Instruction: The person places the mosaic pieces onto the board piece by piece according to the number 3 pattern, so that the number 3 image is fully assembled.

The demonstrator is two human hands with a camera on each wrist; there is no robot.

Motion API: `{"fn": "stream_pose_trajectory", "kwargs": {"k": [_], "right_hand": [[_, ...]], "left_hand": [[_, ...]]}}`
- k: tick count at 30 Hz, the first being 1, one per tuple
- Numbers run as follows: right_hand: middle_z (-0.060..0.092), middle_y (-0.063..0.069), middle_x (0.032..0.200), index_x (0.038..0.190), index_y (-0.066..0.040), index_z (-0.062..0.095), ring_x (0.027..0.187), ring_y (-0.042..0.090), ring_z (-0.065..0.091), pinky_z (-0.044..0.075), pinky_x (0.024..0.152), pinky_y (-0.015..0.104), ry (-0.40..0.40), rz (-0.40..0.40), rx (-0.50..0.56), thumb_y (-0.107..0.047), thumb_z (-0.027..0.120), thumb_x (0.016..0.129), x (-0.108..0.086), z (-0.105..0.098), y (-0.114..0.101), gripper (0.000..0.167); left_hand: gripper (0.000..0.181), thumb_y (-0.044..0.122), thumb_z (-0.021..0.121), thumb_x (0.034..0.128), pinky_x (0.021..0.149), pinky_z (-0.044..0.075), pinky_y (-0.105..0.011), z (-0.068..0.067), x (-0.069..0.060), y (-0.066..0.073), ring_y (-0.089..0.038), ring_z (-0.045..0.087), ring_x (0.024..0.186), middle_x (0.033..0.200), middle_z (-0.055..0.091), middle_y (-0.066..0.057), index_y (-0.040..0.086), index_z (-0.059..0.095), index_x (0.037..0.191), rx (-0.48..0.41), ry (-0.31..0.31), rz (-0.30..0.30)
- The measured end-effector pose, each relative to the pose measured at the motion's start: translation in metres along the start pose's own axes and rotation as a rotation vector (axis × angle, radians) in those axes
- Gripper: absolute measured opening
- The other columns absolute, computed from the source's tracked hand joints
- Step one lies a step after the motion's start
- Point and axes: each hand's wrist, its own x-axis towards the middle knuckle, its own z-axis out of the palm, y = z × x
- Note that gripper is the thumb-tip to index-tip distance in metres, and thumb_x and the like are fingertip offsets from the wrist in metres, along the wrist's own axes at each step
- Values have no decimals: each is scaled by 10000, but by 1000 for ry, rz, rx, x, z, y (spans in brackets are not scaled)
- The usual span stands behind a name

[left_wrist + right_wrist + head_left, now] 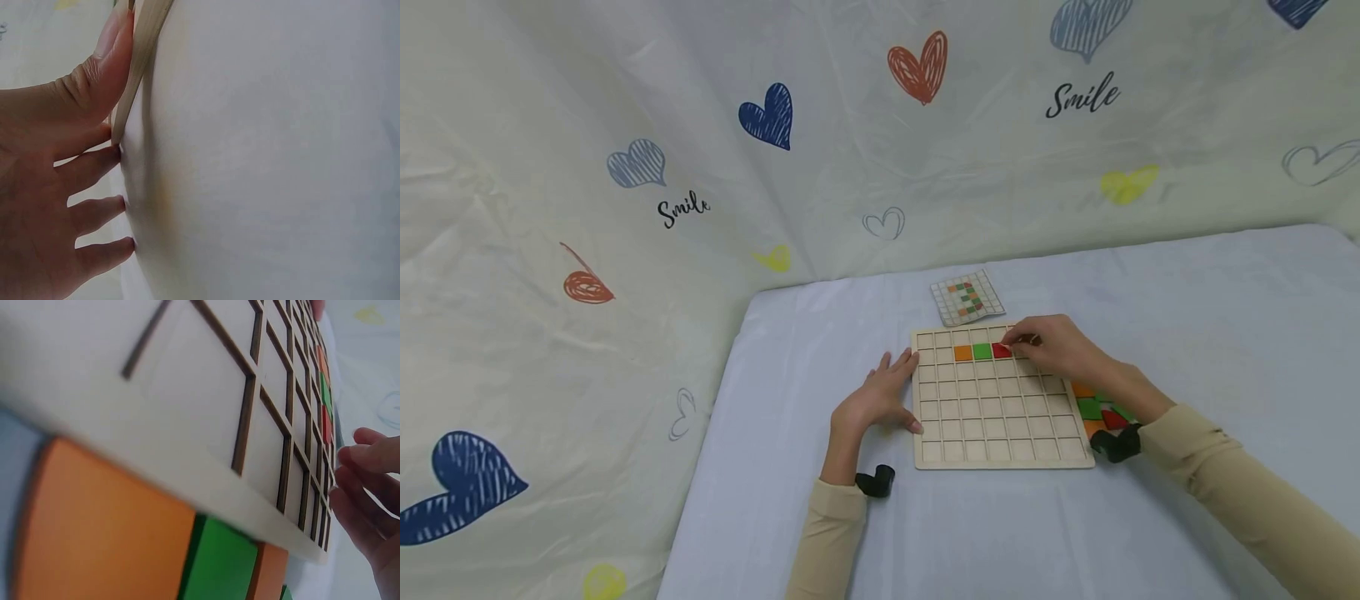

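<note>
A light wooden grid board [970, 408] lies flat on the white-covered table. In one of its upper rows sit an orange tile [963, 353], a green tile [982, 352] and a red tile [1002, 351], side by side. My right hand [1060, 346] is over the board's upper right, its fingertips close beside the red tile. In the right wrist view the fingers [365, 456] are loosely bent and no tile shows between them. With fingers spread, my left hand [876, 396] rests along the board's left edge; its thumb [103, 75] touches the rim.
Behind the board lies a small pattern card [968, 297] showing a grid of coloured squares. Loose orange, green and red tiles [1090, 408] lie at the board's right side, partly under my right forearm. A heart-printed cloth [820, 183] hangs behind the table.
</note>
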Motion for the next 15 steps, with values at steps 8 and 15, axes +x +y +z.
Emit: {"fn": "stream_pose_trajectory", "kwargs": {"k": [8, 15], "right_hand": [[775, 100, 1003, 1045, -17, 779, 862, 215, 677, 584, 756, 365, 20, 37, -45, 13, 692, 933, -18, -16, 1, 146], [771, 83, 949, 1013, -3, 782, 810, 199, 668, 577, 701, 291, 32, -4, -90, 25, 738, 897, -31, -28, 6, 127]], "left_hand": [[1179, 210, 945, 728, 1306, 101, -538, -1, 1, 2, -329, 0, 1610, 1737, 131, -42, 124, 221, 1654, 6, -9, 11], [1177, 209, 946, 725, 1305, 107, -542, -1, 0, 2, -341, 9, 1609, 1735, 134, -49, 125, 226, 1653, 14, -3, 6]]}}
